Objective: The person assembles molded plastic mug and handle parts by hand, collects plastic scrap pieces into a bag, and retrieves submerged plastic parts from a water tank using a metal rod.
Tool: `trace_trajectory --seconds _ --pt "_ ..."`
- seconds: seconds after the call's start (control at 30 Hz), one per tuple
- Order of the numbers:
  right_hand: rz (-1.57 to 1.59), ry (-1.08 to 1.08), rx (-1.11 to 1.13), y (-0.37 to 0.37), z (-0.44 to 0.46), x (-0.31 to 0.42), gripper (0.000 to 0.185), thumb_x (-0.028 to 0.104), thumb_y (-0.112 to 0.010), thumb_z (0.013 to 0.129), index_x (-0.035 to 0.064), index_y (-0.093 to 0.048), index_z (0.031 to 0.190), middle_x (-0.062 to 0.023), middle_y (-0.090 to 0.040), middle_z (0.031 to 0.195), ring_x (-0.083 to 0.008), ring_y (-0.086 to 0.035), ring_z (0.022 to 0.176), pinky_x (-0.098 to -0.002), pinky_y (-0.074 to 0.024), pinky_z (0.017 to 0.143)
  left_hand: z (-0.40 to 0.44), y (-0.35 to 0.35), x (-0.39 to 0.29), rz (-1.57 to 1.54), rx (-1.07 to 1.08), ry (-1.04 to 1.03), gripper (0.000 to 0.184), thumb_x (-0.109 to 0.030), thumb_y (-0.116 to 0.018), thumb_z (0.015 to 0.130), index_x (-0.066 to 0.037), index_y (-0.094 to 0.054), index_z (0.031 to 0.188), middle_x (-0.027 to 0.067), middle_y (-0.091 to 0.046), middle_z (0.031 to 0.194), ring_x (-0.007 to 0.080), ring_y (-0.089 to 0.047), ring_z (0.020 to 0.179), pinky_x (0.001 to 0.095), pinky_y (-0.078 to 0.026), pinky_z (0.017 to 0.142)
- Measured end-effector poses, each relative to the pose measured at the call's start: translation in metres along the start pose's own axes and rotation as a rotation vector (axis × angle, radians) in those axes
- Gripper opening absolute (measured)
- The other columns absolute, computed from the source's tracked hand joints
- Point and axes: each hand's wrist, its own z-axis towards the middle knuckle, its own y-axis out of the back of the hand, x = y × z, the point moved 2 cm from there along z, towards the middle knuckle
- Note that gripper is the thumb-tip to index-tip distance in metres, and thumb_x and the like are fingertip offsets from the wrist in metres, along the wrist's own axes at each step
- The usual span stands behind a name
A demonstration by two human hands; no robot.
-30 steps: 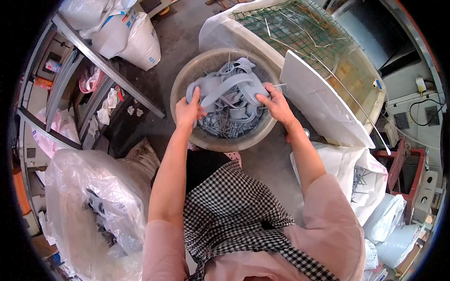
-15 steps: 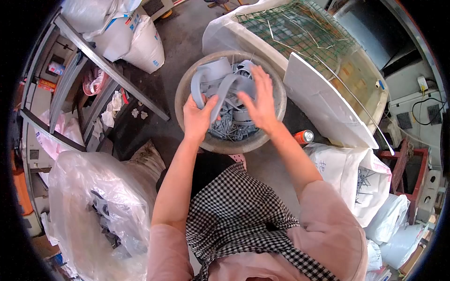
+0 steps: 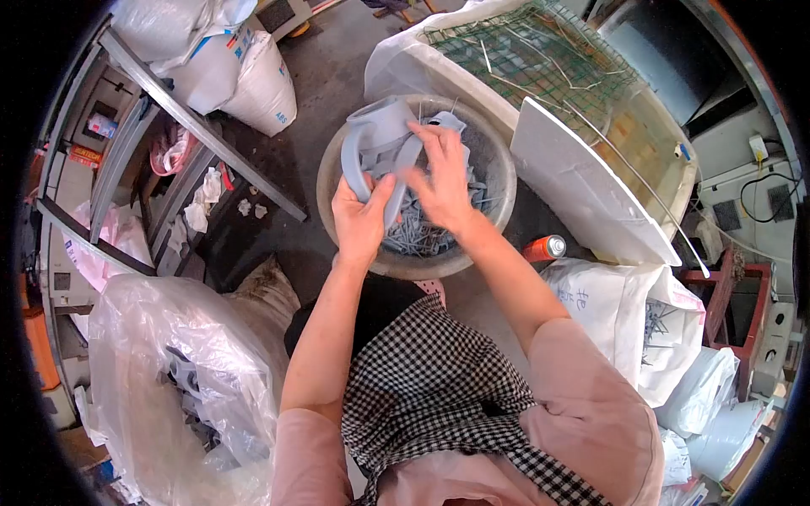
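Above a round basin (image 3: 503, 196), my left hand (image 3: 360, 221) grips a grey plastic part (image 3: 381, 125) made of curved bands. The part is held up near the basin's left side. My right hand (image 3: 443, 181) is at the right of the part, fingers apart, its fingertips near or against the right band; some of them are blurred. Inside the basin lie thin grey sticks (image 3: 413, 234) and more grey plastic pieces (image 3: 483, 179), partly hidden by my hands.
A large clear plastic bag (image 3: 135, 363) with grey parts stands at lower left. An orange can (image 3: 544, 247) and a white sack (image 3: 595, 295) are on the right. A white board (image 3: 582, 185) leans on a tub (image 3: 396, 52). A metal frame (image 3: 202, 126) stands left.
My right hand has let go of the part's right side, opened and moved left across it. The part, in my left hand, has turned more upright. The orange can has come into fuller view.
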Motion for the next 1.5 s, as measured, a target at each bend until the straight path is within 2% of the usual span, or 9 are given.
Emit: trace_trajectory --seconds 0.43,0.7,0.8,0.87,0.9,0.97,1.23,1.3,1.5 --pt "-0.042 -0.054 -0.121 -0.009 0.003 0.005 0.026 0.015 -0.057 0.086 -0.0001 -0.055 0.107 -0.0176 -0.054 0.096 -0.0348 -0.05 0.092 -0.0408 -0.0397 0.084 -0.003 -0.01 0.001 -0.068 -0.077 0.008 0.02 -0.006 -0.067 0.084 -0.004 -0.047 0.084 0.0037 -0.057 0.072 0.0095 -0.054 0.05 0.0235 -0.046 0.038" --pt "0.08 -0.297 -0.269 0.01 0.025 -0.042 0.021 0.004 -0.057 0.085 0.0002 -0.05 0.104 -0.0179 -0.064 0.086 -0.0293 -0.065 0.08 -0.037 -0.05 0.069 -0.001 0.004 0.009 0.19 0.096 -0.03 0.028 -0.003 -0.076 0.074 -0.005 -0.05 0.084 0.0022 -0.059 0.074 0.0096 -0.058 0.067 0.0241 -0.047 0.06" --pt "0.039 -0.317 -0.32 0.032 0.033 -0.075 0.028 0.017 -0.059 0.087 0.0004 -0.051 0.108 -0.0156 -0.065 0.086 -0.0276 -0.064 0.081 -0.0363 -0.0502 0.068 -0.004 0.002 -0.013 -0.017 0.203 0.125 0.028 -0.002 -0.077 0.071 -0.005 -0.052 0.083 0.0022 -0.06 0.075 0.0089 -0.057 0.07 0.0221 -0.045 0.062" --pt "0.3 -1.071 0.094 0.031 0.024 -0.101 0.045 0.039 -0.058 0.088 0.002 -0.052 0.112 -0.0117 -0.064 0.091 -0.0262 -0.064 0.084 -0.0379 -0.0513 0.07 -0.002 0.005 -0.005 0.089 0.215 0.077 0.027 -0.002 -0.077 0.071 -0.004 -0.053 0.083 0.0026 -0.061 0.076 0.0091 -0.057 0.07 0.0232 -0.046 0.063" --pt "0.297 -1.071 0.089 0.033 0.017 -0.105 0.045 0.039 -0.058 0.088 0.002 -0.052 0.112 -0.0117 -0.064 0.091 -0.0262 -0.064 0.084 -0.0379 -0.0513 0.07 -0.001 0.005 -0.002 0.198 0.229 0.031 0.026 -0.002 -0.077 0.071 -0.004 -0.054 0.084 0.0029 -0.062 0.077 0.0093 -0.057 0.07 0.0244 -0.047 0.064" --pt "1.088 -1.335 0.453 0.019 -0.006 -0.111 0.058 0.056 -0.053 0.085 0.0054 -0.053 0.113 -0.0083 -0.063 0.097 -0.0223 -0.063 0.085 -0.0378 -0.0521 0.07 0.001 0.004 -0.002 0.186 0.227 0.044 0.024 -0.003 -0.075 0.073 -0.003 -0.055 0.085 0.0028 -0.062 0.077 0.0094 -0.057 0.07 0.0248 -0.047 0.064" --pt "0.779 -0.957 0.177 0.018 -0.015 -0.105 0.038 0.02 -0.076 0.076 0.0089 -0.057 0.107 -0.0072 -0.065 0.089 -0.0235 -0.063 0.083 -0.0369 -0.0502 0.076 0.016 0.015 0.037 0.407 -0.072 -0.113 0.022 -0.018 -0.063 0.088 -0.001 -0.057 0.1 0.0043 -0.062 0.077 0.0131 -0.059 0.071 0.0263 -0.046 0.065" --pt "0.323 -0.607 0.147 0.009 -0.015 -0.092 0.029 0.007 -0.072 0.077 0.0035 -0.058 0.102 -0.0066 -0.066 0.088 -0.0119 -0.061 0.079 -0.0273 -0.0496 0.071 0.01 0.009 0.04 0.457 -0.081 -0.125 0.025 -0.021 -0.06 0.09 0.001 -0.056 0.101 0.0067 -0.062 0.078 0.015 -0.061 0.071 0.0288 -0.047 0.065" --pt "0.259 -0.6 0.13 0.012 -0.017 -0.082 0.036 0.011 -0.078 0.07 0.0014 -0.059 0.098 -0.0078 -0.067 0.086 -0.0167 -0.063 0.08 -0.0301 -0.0493 0.074 0.012 0.013 0.031 0.272 -0.267 0.098 0.031 -0.024 -0.06 0.09 0.003 -0.056 0.104 0.0083 -0.064 0.08 0.0166 -0.062 0.073 0.0333 -0.048 0.068"
